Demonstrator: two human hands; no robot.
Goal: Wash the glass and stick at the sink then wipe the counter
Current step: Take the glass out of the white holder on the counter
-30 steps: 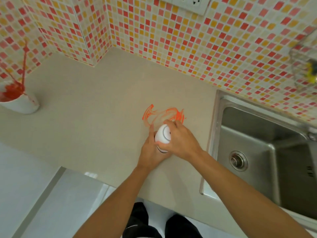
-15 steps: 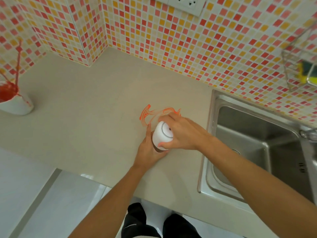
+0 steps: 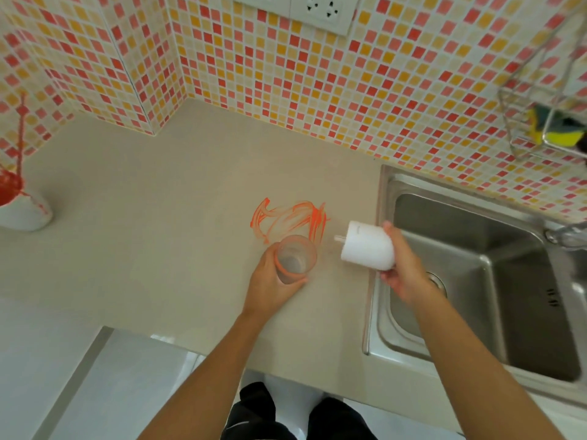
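A clear glass point(image 3: 293, 257) with an orange-tinted rim stands upright on the beige counter point(image 3: 152, 236), and my left hand point(image 3: 270, 285) grips its lower side. My right hand point(image 3: 401, 269) holds a white cylindrical top point(image 3: 368, 246) with a small stub, lifted off and tilted sideways near the sink's left rim. An orange smear point(image 3: 289, 219) marks the counter just behind the glass. No stick shows in or near the glass.
A steel sink point(image 3: 470, 249) with a drain lies at the right. A white cup point(image 3: 23, 208) of red sauce with a red stick stands at the far left. A wire rack point(image 3: 546, 122) with a yellow sponge hangs on the tiled wall. A wall socket point(image 3: 305, 11) sits above.
My right hand lifted the white top off the glass and carried it right toward the sink. The open glass now shows, with my left hand still around it.
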